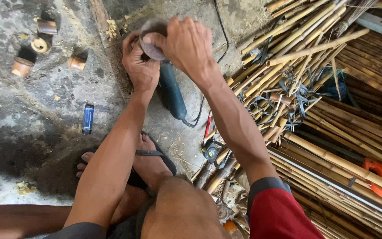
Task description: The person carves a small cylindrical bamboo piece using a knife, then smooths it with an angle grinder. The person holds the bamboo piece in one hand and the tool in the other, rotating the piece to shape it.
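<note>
Two hands, head view: left hand (141, 66) and right hand (186, 44), fingers closed around one short bamboo ring (152, 44), held above a blue-green angle grinder (171, 90). Concrete floor (32, 124): four cut bamboo pieces (40, 45), blue lighter (88, 118). Right: bamboo poles (332, 146), tape measure (210, 151).

Both arms stretch forward, left hand (141, 66) and right hand (186, 44) curled together.

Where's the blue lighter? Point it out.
In the head view, the blue lighter lies on the concrete floor, left of the left forearm, below the small bamboo cups.
</note>
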